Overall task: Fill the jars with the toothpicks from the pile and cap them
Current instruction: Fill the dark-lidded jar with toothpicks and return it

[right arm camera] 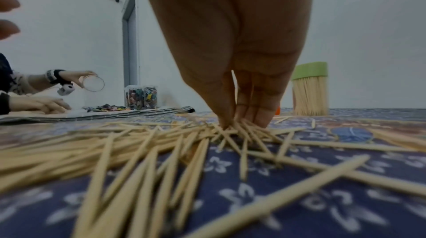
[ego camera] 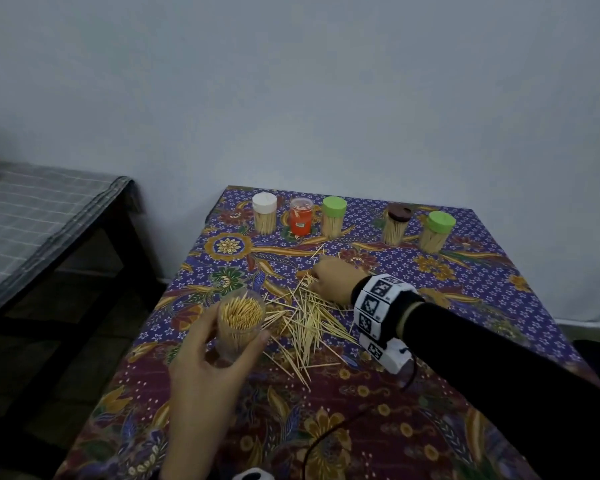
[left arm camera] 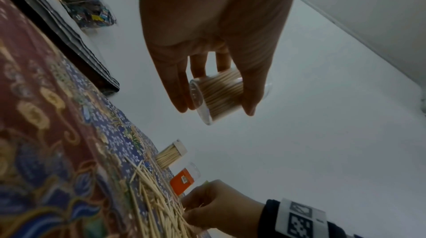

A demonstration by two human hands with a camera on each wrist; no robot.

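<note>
My left hand (ego camera: 242, 323) holds an open clear jar (ego camera: 240, 313) packed with upright toothpicks, lifted slightly at the table's left side. The left wrist view shows that jar (left arm camera: 216, 96) gripped between thumb and fingers of my left hand (left arm camera: 214, 108). Loose toothpicks lie in a pile (ego camera: 302, 320) on the patterned cloth. My right hand (ego camera: 312, 276) reaches into the pile's far end. Its fingertips (right arm camera: 260, 121) pinch a few toothpicks out of the pile (right arm camera: 161, 150).
Along the back stand several jars: white-capped (ego camera: 264, 213), orange uncapped (ego camera: 301, 216), green-capped (ego camera: 334, 216), brown-capped (ego camera: 397, 228), green-capped (ego camera: 436, 232). A second table (ego camera: 32, 216) stands at left, where another person's hands hold a clear jar (right arm camera: 93, 83).
</note>
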